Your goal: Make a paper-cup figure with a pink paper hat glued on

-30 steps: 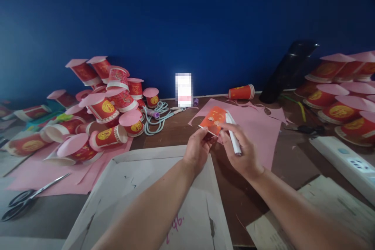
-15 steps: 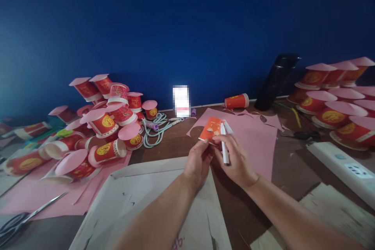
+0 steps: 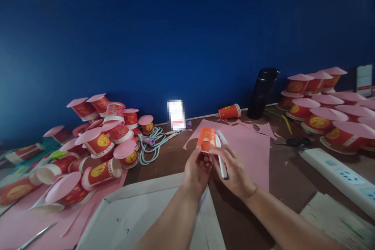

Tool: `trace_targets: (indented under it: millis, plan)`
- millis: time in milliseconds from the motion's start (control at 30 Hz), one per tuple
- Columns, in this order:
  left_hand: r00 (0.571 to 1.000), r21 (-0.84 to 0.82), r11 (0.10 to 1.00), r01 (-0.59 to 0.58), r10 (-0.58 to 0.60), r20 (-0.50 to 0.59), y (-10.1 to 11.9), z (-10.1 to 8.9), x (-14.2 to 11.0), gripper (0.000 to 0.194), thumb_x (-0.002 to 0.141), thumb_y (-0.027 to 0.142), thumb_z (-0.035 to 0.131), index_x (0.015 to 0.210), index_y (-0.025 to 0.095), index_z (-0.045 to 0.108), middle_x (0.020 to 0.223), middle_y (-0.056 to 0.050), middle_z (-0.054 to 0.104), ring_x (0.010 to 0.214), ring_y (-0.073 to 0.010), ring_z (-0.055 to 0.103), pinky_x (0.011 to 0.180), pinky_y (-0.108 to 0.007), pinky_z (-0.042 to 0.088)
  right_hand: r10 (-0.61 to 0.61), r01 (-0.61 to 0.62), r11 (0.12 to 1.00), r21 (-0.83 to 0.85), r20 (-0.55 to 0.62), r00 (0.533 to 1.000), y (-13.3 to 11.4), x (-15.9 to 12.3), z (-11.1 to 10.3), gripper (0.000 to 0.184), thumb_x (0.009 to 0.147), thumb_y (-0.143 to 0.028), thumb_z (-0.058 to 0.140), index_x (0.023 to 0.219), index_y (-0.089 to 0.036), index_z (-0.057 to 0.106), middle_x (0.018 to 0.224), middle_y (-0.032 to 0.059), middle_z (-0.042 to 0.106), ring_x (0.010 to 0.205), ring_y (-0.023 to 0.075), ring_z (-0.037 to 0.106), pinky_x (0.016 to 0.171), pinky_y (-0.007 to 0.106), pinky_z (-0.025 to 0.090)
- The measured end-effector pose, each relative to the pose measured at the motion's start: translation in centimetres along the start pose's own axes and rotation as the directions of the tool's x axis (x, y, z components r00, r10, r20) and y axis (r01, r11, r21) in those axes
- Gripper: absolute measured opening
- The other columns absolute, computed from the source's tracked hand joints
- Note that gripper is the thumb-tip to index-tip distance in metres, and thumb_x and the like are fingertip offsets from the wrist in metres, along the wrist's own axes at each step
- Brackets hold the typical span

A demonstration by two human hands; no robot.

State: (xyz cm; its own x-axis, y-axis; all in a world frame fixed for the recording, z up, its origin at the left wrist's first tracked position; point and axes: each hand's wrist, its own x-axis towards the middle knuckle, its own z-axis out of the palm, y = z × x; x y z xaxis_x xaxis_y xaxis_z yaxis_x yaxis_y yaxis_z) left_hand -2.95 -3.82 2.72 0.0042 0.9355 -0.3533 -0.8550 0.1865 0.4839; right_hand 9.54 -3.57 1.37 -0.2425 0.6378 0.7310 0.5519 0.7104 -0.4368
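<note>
My left hand (image 3: 197, 172) is closed around the lower end of an orange-red paper cup (image 3: 206, 139) with a small printed picture and a pale rim, held over the pink paper. In my right hand (image 3: 233, 172) a white marker (image 3: 222, 160) lies slanted between the fingers, its lower end near the palm. The right fingertips touch the cup's lower right side. Beside the marker's upper end shows a second pale, stick-shaped piece (image 3: 222, 138); whether the hand holds it I cannot tell. Pink paper (image 3: 252, 156) with round cut-outs lies under and behind the hands.
Red cups with pink brims (image 3: 99, 142) are piled at left, more (image 3: 322, 115) at right. A pale cable (image 3: 152, 152), stacked cups (image 3: 230, 111), a black flask (image 3: 262, 93), a power strip (image 3: 336, 175), scissors (image 3: 36, 236) and a white box lid (image 3: 146, 207) surround the hands.
The view has tilted up and shifted right, so the scene sits lower and a phone shows at far right. The orange-red cup has turned more upright in my hands; both hands keep their hold.
</note>
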Motion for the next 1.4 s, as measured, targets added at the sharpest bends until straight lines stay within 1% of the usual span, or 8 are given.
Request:
trace_targets:
  millis: [100,200,400,533,700,900,1133,1400]
  plan:
    - [1.0,-0.071,0.997,-0.024,0.024,-0.001,-0.5,0.7,0.6,0.01,0.078,0.021,0.066,0.078,0.012,0.063,0.061,0.0,0.056,0.051,-0.0054,0.05,0.05,-0.016,0.043,0.054,-0.049,0.996,0.074,-0.068,0.996,0.2,0.0,0.0,0.033,0.089,-0.015,0.052,0.119,-0.027,0.056,0.1,0.0063,0.063,0.094,0.0211,0.062,0.082,0.037,0.052]
    - [0.999,-0.124,0.992,-0.036,0.039,0.017,-1.1,0.7,1.0,0.006,0.079,0.017,0.064,0.081,0.011,0.065,0.066,-0.002,0.06,0.053,-0.0053,0.052,0.052,-0.015,0.045,0.107,-0.095,0.989,0.114,-0.104,0.989,0.6,-0.2,0.1,0.039,0.091,-0.017,0.048,0.128,-0.027,0.051,0.111,0.0091,0.063,0.101,0.0229,0.062,0.084,0.039,0.053]
    - [0.996,-0.093,0.996,-0.001,0.01,0.089,-1.4,0.0,1.2,0.01,0.079,0.019,0.066,0.083,0.01,0.066,0.069,-0.004,0.064,0.057,-0.0073,0.057,0.056,-0.017,0.049,0.099,-0.066,0.979,0.192,-0.168,0.981,0.6,-0.3,0.0,0.045,0.09,-0.016,0.052,0.132,-0.03,0.05,0.11,0.0092,0.062,0.099,0.0239,0.061,0.082,0.044,0.054]
    - [0.999,-0.085,0.996,-0.015,0.018,0.034,-1.3,0.2,1.4,0.009,0.08,0.017,0.065,0.085,0.01,0.066,0.073,-0.003,0.066,0.055,-0.0056,0.057,0.055,-0.016,0.049,0.101,-0.067,0.979,0.191,-0.178,0.979,0.2,-0.3,-0.3,0.042,0.089,-0.012,0.052,0.128,-0.027,0.053,0.111,0.0089,0.064,0.102,0.0231,0.061,0.085,0.041,0.054]
    - [0.998,-0.089,0.996,0.004,-0.009,-0.057,-1.5,0.1,1.7,0.005,0.082,0.015,0.064,0.08,0.011,0.064,0.067,-0.002,0.063,0.054,-0.0054,0.056,0.054,-0.015,0.05,0.127,-0.099,0.983,0.156,-0.179,0.976,0.3,-0.8,-0.3,0.036,0.089,-0.012,0.053,0.123,-0.024,0.056,0.105,0.0085,0.066,0.1,0.0219,0.063,0.087,0.04,0.053]
    - [0.999,-0.072,0.997,-0.013,0.01,-0.039,-1.5,0.0,1.8,0.006,0.081,0.016,0.066,0.084,0.011,0.065,0.072,-0.002,0.066,0.055,-0.0052,0.057,0.055,-0.015,0.051,0.217,-0.184,0.963,0.195,-0.16,0.963,0.7,-0.9,-0.1,0.031,0.09,-0.015,0.052,0.12,-0.022,0.058,0.106,0.01,0.065,0.099,0.0218,0.064,0.087,0.041,0.054]
    - [0.999,-0.064,0.997,-0.037,0.035,-0.037,-1.7,-0.1,1.6,0.005,0.081,0.012,0.064,0.08,0.008,0.066,0.067,-0.003,0.065,0.056,-0.0063,0.06,0.057,-0.016,0.054,0.275,-0.25,0.949,0.191,-0.12,0.954,1.1,-1.3,0.1,0.03,0.09,-0.016,0.053,0.118,-0.022,0.059,0.106,0.0089,0.065,0.1,0.0219,0.064,0.089,0.041,0.053]
    - [0.996,-0.049,0.997,-0.065,0.062,-0.056,-1.9,-0.1,2.1,0.006,0.075,0.01,0.069,0.079,0.007,0.067,0.069,-0.003,0.065,0.058,-0.0062,0.06,0.057,-0.016,0.054,0.209,-0.19,0.971,0.142,-0.133,0.969,1.4,-0.9,-0.3,0.029,0.089,-0.014,0.053,0.117,-0.022,0.059,0.105,0.0073,0.065,0.096,0.0199,0.063,0.088,0.039,0.051]
